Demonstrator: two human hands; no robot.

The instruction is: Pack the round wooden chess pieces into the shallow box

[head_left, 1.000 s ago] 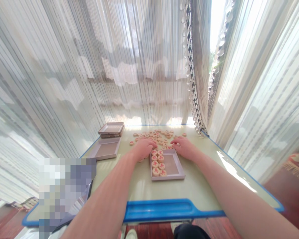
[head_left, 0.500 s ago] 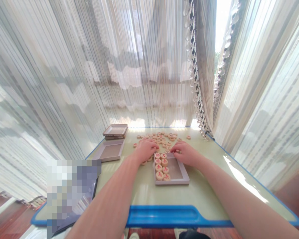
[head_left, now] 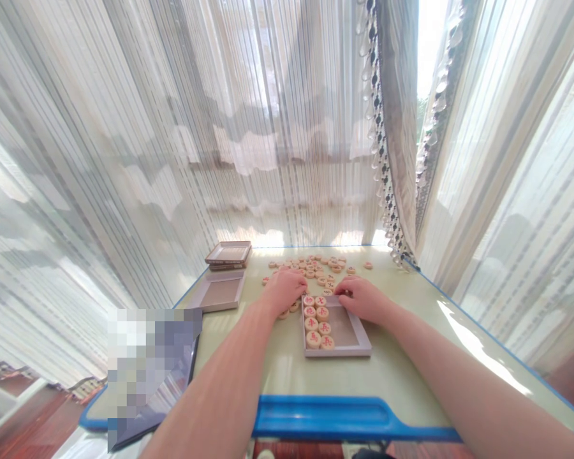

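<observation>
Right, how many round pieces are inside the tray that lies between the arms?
8 round pieces in the tray: a column of four along its left wall and four just right of those. Any underneath would be hidden.

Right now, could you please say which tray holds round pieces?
The rightmost tray: red-marked pieces lie in two columns along its left side, while no pieces show in the left tray or the stack.

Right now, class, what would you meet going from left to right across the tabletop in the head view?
Dark-edged flat object, single shallow tray, left hand, boxed red-marked discs, right hand, sunlit strip.
</observation>
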